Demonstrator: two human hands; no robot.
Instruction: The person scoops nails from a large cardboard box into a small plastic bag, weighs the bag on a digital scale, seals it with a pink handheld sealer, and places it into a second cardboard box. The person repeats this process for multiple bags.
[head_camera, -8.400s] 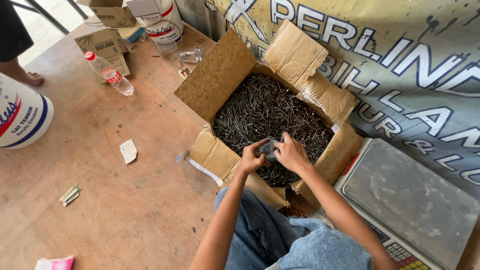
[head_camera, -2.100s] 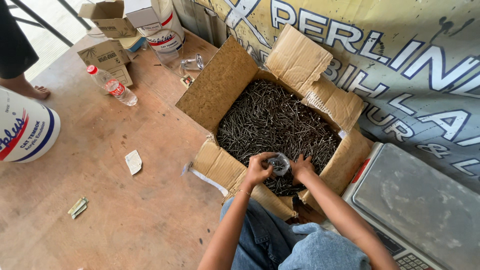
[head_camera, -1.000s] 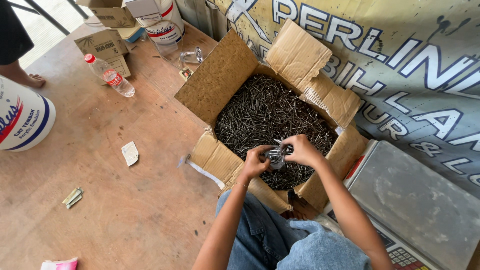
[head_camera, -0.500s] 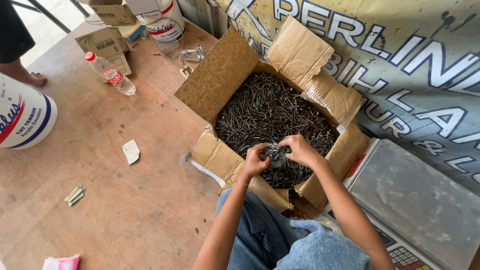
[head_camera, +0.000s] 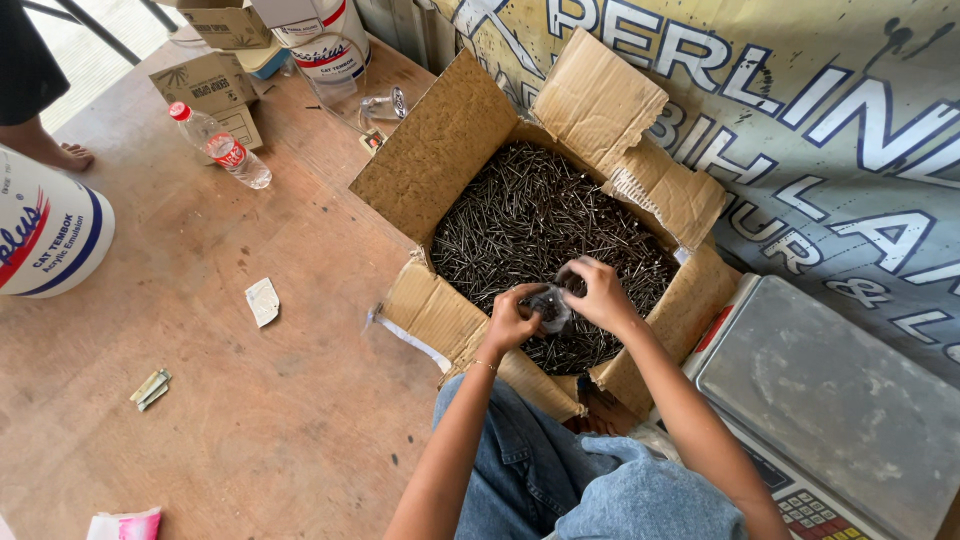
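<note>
A worn plywood floor (head_camera: 250, 400) is seen from above, with a printed banner (head_camera: 830, 150) hung along the far side. In the middle, an open cardboard box (head_camera: 440, 150) is filled with dark nails (head_camera: 530, 220), its flaps folded outward. Over the near part of the nail pile, a small clear bag (head_camera: 549, 306) is held between both hands. The left hand (head_camera: 510, 322) is closed on the bag's left side, fingers curled round it. The right hand (head_camera: 600, 296) is clamped on the bag from the right and above, fingers bent over its top. Dark contents are glimpsed inside the bag, though how full it is cannot be told. A thin bracelet (head_camera: 482, 365) is worn on the left wrist. Blue jeans (head_camera: 580, 480) are seen just below the box's near edge.

To the right, a weighing scale (head_camera: 830, 390) with a steel platform is set just beside the box. On the far left, a large white bucket (head_camera: 50, 230) is partly cut off by the edge, and a bare foot (head_camera: 65, 155) of another person is planted near it. A plastic bottle (head_camera: 218, 146) with a red cap is laid on the floor beside small cartons (head_camera: 205, 80). A scrap of white paper (head_camera: 263, 300) is spotted well left of the box, and folded banknotes (head_camera: 150, 388) lie farther down.
</note>
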